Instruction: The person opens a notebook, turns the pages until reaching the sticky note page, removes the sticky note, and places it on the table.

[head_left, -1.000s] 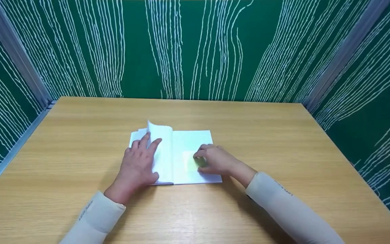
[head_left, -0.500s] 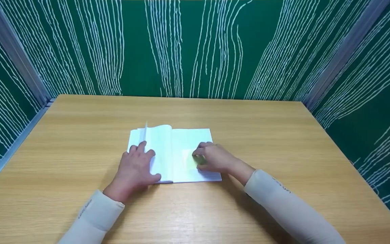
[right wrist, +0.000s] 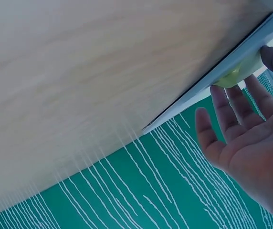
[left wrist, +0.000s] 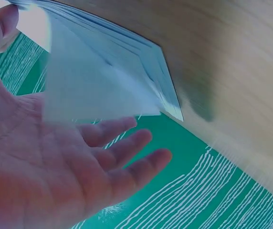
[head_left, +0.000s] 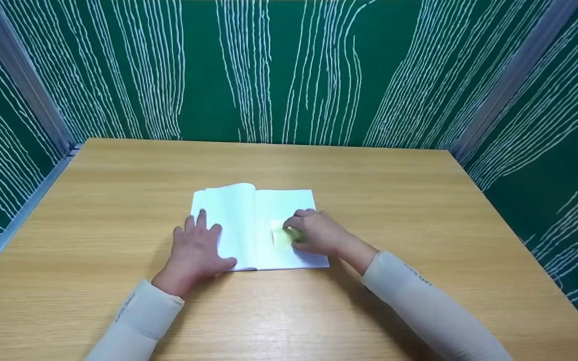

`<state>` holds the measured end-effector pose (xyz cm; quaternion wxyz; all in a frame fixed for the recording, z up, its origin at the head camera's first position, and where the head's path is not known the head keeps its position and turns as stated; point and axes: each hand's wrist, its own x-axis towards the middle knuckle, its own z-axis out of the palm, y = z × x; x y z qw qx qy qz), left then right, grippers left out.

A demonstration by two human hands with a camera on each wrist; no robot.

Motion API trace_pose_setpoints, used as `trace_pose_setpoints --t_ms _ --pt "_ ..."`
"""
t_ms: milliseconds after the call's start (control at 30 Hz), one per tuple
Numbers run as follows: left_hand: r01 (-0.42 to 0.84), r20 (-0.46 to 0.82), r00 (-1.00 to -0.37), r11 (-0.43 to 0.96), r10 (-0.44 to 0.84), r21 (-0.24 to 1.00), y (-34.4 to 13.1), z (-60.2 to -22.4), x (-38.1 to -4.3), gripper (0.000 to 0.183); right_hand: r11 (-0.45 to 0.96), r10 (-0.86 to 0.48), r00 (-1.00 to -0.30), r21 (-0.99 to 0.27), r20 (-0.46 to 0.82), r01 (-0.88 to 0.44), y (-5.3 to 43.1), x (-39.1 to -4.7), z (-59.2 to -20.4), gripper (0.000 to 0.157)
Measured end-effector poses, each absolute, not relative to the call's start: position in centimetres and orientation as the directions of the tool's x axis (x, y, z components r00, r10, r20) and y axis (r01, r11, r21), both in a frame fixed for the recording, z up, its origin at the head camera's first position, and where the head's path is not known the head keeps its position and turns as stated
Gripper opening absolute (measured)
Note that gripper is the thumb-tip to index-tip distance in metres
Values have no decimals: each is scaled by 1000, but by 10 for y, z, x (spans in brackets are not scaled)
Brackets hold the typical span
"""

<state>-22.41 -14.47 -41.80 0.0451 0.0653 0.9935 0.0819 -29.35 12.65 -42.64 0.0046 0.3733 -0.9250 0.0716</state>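
Observation:
An open book (head_left: pixel 235 220) with blank-looking white pages lies mid-table. My left hand (head_left: pixel 193 249) is over its left page, fingers spread, the thumb at the lower edge near the spine. In the left wrist view a page (left wrist: pixel 93 81) hangs past the palm, and the fingers look straight and hold nothing. On the right page is a pale yellow-green sticky note (head_left: pixel 281 238). My right hand (head_left: pixel 320 232) pinches its right side between thumb and fingers; in the right wrist view the note (right wrist: pixel 236 74) bends up between them. The hand hides part of it.
The book lies on a wooden table (head_left: pixel 289 316). Green panels (head_left: pixel 208 70) with white wavy lines rise behind it and at both sides, joined by grey corner posts (head_left: pixel 515 75).
The raised page on the left has come down flat under my left hand, which has shifted slightly left. My right hand stays on the sticky note, which now shows more clearly.

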Motion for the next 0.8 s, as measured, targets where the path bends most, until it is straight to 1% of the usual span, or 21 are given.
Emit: trace_pose_setpoints --t_ms 133,267,367,433,567,800 --pt "142 -92 -983 977 158 159 -144 -416 -224 80 705 -699 -714 -127 45 -698 125 -293 -426 44" --pt "164 -116 -976 976 181 146 -142 -415 -225 70 661 -744 -667 -101 39 -744 122 -293 -426 53" --pt "164 -132 -974 976 183 144 -140 -416 -225 66 632 -773 -634 -76 20 -772 120 -293 -427 57" --pt "165 -135 -974 976 185 142 -139 -416 -225 65 627 -778 -628 -66 1 -776 118 -293 -427 57" --pt "165 -143 -972 974 188 158 -139 -416 -226 66 639 -769 -639 -64 -30 -766 115 -292 -425 52" --pt "174 -153 -968 972 198 158 -139 -414 -227 67 648 -759 -651 -123 -24 -751 113 -291 -418 47"
